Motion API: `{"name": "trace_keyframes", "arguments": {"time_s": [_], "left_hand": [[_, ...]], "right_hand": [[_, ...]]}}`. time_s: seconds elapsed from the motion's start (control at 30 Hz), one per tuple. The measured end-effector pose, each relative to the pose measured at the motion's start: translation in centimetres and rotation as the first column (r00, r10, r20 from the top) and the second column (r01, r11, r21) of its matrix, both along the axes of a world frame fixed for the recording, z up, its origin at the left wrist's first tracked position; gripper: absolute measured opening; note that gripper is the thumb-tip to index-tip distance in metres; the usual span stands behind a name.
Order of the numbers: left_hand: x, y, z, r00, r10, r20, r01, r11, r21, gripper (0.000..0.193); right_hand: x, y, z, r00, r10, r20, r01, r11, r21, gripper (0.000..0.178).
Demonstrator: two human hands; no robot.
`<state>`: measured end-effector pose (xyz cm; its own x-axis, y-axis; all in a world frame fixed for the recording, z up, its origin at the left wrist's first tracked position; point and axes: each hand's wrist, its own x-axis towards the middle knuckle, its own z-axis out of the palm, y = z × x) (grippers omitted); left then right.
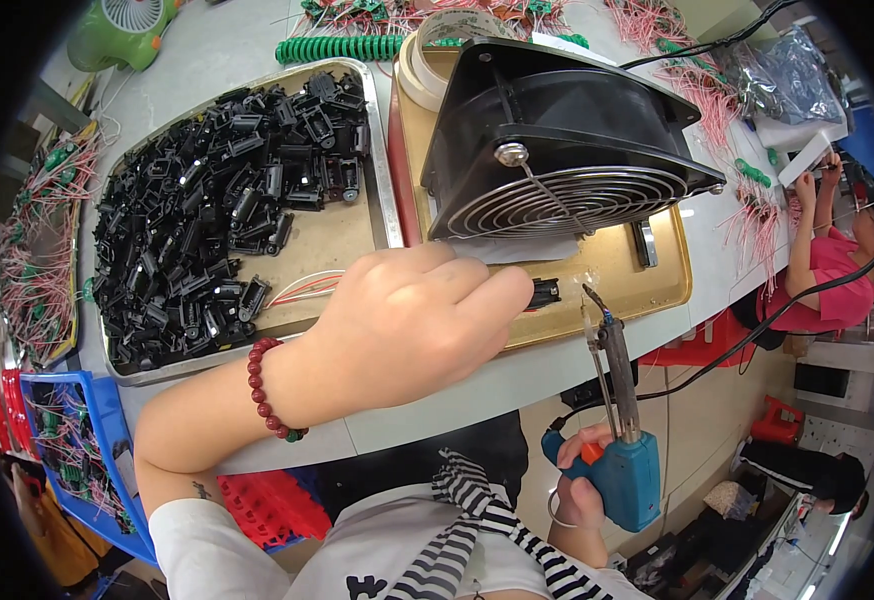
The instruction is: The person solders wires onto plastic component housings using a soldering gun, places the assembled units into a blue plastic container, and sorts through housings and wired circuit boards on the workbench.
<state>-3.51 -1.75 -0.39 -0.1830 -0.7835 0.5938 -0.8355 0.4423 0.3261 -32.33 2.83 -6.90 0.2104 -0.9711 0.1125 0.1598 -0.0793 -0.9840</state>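
My left hand (427,315), with a dark red bead bracelet (262,390) on its wrist, is closed on a small black plastic holder (547,292) above the gold tray (657,285). The pinching fingertips are mostly hidden behind the knuckles. Thin red and white wires (302,288) trail out to the left of this hand. In my right hand (582,485) is a teal soldering gun (632,482) with an orange trigger. It points upward, its tip close to the right end of the black holder, where a faint wisp of smoke shows.
A black fan (567,150) with a wire grille stands on the gold tray, beside tape rolls (427,70). Left of it, a metal tray (387,190) holds many black holders. Bundles of wired green boards (47,230) lie around. A person in pink (837,270) works at right.
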Motion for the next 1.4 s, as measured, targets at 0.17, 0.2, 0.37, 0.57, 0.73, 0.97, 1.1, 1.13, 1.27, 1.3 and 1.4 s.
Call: {"name": "trace_keyframes", "arguments": {"time_s": [0.17,0.2,0.37,0.57,0.73,0.97,1.1,1.13,1.27,1.3,1.4], "left_hand": [[0.0,0.0,0.1,1.0,0.002,0.001,-0.002,1.0,0.002,0.012],[0.0,0.0,0.1,1.0,0.003,-0.001,-0.003,1.0,0.003,0.012],[0.1,-0.2,-0.2,1.0,-0.008,-0.011,0.008,1.0,-0.017,0.013],[1.5,0.0,1.5,0.981,-0.178,0.073,0.175,0.984,0.04,0.023],[1.5,-0.1,2.1,0.947,-0.124,0.296,0.161,0.981,-0.104,0.026],[-0.6,1.7,2.4,0.808,0.19,0.558,-0.027,0.957,-0.287,0.007],[-0.5,1.4,1.9,0.834,0.187,0.519,-0.043,0.96,-0.278,0.01],[-0.5,1.2,1.6,0.836,0.185,0.517,-0.04,0.96,-0.278,0.01],[-0.1,1.3,2.4,0.885,0.114,0.45,-0.034,0.983,-0.181,0.018],[0.1,1.4,2.7,0.897,0.053,0.44,-0.022,0.997,-0.075,0.026],[0.4,1.6,2.8,0.91,0.033,0.413,0.001,0.997,-0.082,0.025]], "right_hand": [[0.3,-0.1,0.3,1.0,0.002,-0.002,-0.002,1.0,-0.005,0.059],[0.3,-0.1,0.3,1.0,0.003,-0.004,-0.003,1.0,-0.006,0.058],[0.5,-0.2,0.3,1.0,-0.008,-0.007,0.007,1.0,-0.023,0.058],[0.6,-0.1,0.5,0.999,-0.002,0.035,0.002,1.0,-0.002,0.06],[0.5,-0.2,0.5,0.998,-0.027,0.051,0.027,1.0,0.003,0.062],[0.4,-0.4,0.5,0.998,-0.022,0.054,0.023,1.0,-0.016,0.061],[0.3,-0.3,0.1,0.999,-0.032,0.044,0.034,0.999,-0.038,0.061],[0.2,-0.3,0.1,0.999,-0.035,0.042,0.037,0.999,-0.039,0.061],[-0.2,-0.6,0.4,1.0,0.024,0.013,-0.023,0.997,-0.067,0.054],[-0.3,-0.6,0.5,0.999,0.04,-0.017,-0.041,0.996,-0.085,0.05],[-0.3,-0.6,0.5,0.998,0.05,-0.035,-0.053,0.993,-0.108,0.043]]}}
